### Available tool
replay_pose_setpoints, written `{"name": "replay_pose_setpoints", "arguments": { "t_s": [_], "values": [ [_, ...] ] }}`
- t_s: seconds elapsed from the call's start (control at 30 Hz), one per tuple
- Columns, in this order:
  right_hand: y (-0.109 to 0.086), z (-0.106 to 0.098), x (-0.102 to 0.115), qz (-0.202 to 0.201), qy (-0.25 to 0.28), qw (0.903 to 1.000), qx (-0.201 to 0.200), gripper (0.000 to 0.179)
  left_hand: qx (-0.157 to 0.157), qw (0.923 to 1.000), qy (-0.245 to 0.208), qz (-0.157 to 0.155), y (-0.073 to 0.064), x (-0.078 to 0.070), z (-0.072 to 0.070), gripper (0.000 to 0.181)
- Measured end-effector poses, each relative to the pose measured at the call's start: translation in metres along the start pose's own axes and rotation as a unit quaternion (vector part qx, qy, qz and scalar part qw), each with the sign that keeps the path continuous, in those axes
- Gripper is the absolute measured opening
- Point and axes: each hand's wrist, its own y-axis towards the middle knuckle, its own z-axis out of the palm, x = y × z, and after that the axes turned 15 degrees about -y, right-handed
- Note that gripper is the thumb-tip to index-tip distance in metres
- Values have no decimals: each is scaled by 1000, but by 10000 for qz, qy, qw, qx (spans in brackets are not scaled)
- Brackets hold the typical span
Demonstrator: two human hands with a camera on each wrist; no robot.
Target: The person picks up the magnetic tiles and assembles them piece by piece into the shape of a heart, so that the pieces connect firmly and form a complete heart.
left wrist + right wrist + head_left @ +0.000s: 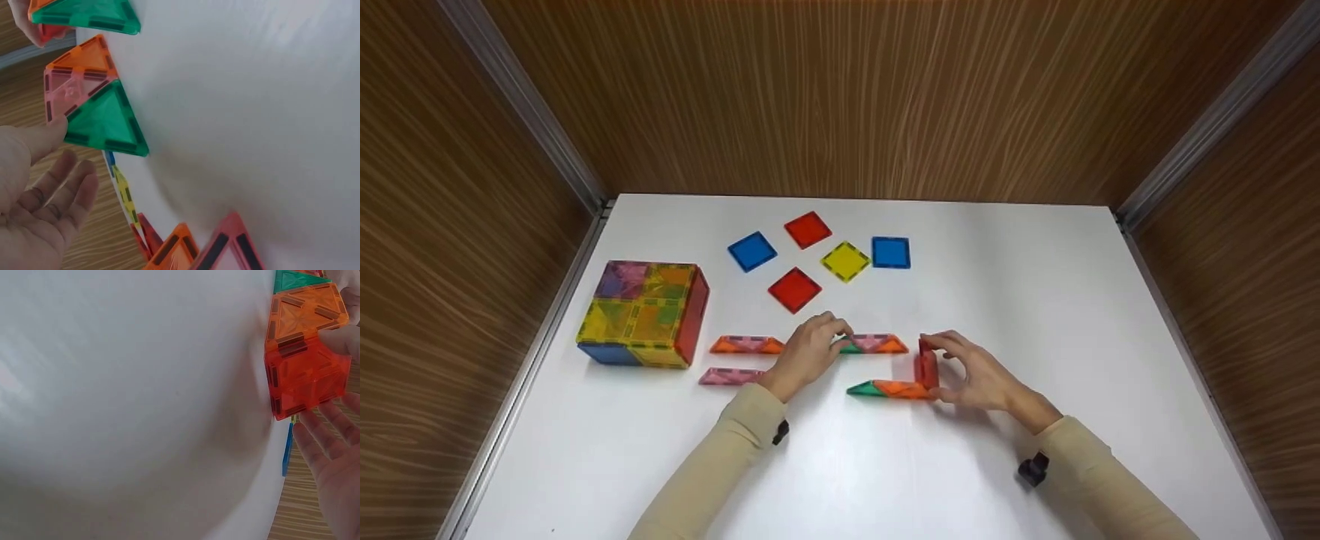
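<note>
My left hand [808, 351] pinches the top of a green triangular magnetic tile [109, 121]. That tile stands upright at the left end of a row with a pink tile [70, 90] and an orange tile [90, 55]. A red square magnetic tile [306, 377] stands upright on edge, gripped between the thumb and fingers of my right hand [981, 375]. One edge of the red tile meets the right end of a nearer standing row, made of an orange tile [304, 315] and a green triangular tile [865, 389].
Several loose square tiles, such as a yellow one [845, 261] and a blue one [891, 253], lie flat behind the hands. A multicoloured tile cube [641, 315] stands at the left. Between it and my left hand are an orange-pink row [746, 345] and a pink row [731, 376].
</note>
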Motion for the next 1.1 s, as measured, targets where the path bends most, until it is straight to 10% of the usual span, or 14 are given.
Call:
{"name": "replay_pose_setpoints", "arguments": {
  "t_s": [0.6,1.1],
  "values": [
    [13,8,5,-213,79,9997,80,81,211,9985,-16,503,8,-3,14,11],
    [20,1,2,-90,178,9997,122,84,21,9995,-196,260,2,1,13,14]
  ]
}}
